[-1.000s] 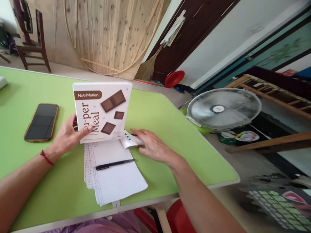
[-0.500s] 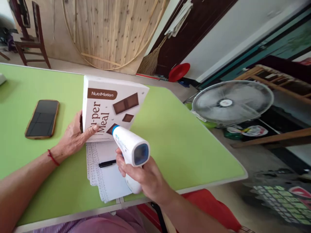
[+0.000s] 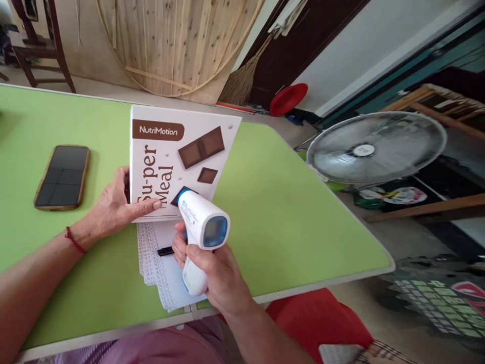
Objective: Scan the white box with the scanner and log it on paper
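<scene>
My left hand (image 3: 119, 205) grips the lower left edge of a white box (image 3: 166, 172) printed with "NutriMotion" and brown chocolate pieces, thumb on its front face and the other fingers behind. The box is held upright, front towards me. In my right hand (image 3: 212, 270) is a white infrared thermometer (image 3: 200, 217) shaped like a pistol, my fingers wrapped round its handle. Its blue-rimmed nose points at the box's lower front; whether they touch I cannot tell. Below lie several stacked notebooks (image 3: 166, 290) with a black pen (image 3: 165, 251) on top, partly covered by my right hand.
A phone in a brown case (image 3: 62, 177) lies on the green table (image 3: 280, 212), left of the box. A standing fan (image 3: 375, 146) is beyond the table's right edge. A wooden chair (image 3: 41, 50) and a red basin (image 3: 288, 99) are farther back.
The box has turned to face me more squarely, showing more of its front. The thermometer has shifted slightly left. My view has tilted a little.
</scene>
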Motion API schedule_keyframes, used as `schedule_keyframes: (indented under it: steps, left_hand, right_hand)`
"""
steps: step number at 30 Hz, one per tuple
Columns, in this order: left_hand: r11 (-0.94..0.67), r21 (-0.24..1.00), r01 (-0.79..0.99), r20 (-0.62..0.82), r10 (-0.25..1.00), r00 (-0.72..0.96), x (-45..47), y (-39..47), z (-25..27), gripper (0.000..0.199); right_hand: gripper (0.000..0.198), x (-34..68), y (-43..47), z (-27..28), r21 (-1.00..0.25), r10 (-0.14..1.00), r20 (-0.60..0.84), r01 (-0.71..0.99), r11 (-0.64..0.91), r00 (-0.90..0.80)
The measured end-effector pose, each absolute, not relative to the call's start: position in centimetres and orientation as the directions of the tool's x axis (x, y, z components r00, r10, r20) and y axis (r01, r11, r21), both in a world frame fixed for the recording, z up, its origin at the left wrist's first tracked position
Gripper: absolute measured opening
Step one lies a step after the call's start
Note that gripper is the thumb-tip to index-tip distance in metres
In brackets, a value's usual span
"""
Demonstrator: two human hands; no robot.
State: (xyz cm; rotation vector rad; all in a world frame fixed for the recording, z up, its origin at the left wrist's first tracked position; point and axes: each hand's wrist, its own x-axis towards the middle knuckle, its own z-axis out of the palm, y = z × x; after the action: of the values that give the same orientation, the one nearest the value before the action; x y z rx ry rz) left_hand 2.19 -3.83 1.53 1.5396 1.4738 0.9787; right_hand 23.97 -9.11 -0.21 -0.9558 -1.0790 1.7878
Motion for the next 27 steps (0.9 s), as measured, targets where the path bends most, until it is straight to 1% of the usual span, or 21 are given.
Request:
schedule_keyframes:
  steps: [4, 10, 15, 19, 22, 24, 27]
  left_hand:
    - [-0.035, 0.922, 0.387, 0.023, 0.999, 0.037, 2.2, -3.8, 1.7, 0.079]
    - [-0.076, 0.909, 0.409, 0.056, 0.997, 0.059, 2.1, -3.7, 1.6, 0.075]
    - [-0.075, 0.939, 0.336, 0.050, 0.995, 0.082, 1.9, -3.7, 1.4, 0.075]
    - [-0.090, 0.934, 0.347, 0.066, 0.995, 0.079, 1.9, -3.7, 1.4, 0.075]
    - [-0.118, 0.932, 0.342, 0.084, 0.990, 0.114, 1.9, -3.6, 1.4, 0.074]
    - [-0.114, 0.935, 0.335, 0.077, 0.990, 0.122, 1.8, -3.5, 1.4, 0.076]
    - [-0.090, 0.931, 0.354, 0.062, 0.994, 0.087, 1.7, -3.5, 1.3, 0.080]
  right_hand:
    - [0.029, 24.1, -9.0, -0.1, -0.935, 0.907, -0.207, -0.200, -0.294, -0.366]
    - [0.034, 23.8, -9.2, 0.5, -0.932, 0.908, -0.243, -0.177, -0.315, -0.340]
    - [0.032, 24.0, -9.0, -0.3, -0.946, 0.901, -0.201, -0.161, -0.280, -0.384]
    - [0.034, 24.0, -8.9, -0.6, -0.946, 0.903, -0.201, -0.165, -0.280, -0.380]
    - [0.033, 24.0, -8.8, -0.7, -0.945, 0.907, -0.187, -0.182, -0.270, -0.376]
    - [0.035, 23.9, -8.7, -0.8, -0.945, 0.913, -0.172, -0.200, -0.259, -0.369]
    - [0.034, 23.8, -8.8, -0.7, -0.948, 0.903, -0.150, -0.202, -0.247, -0.403]
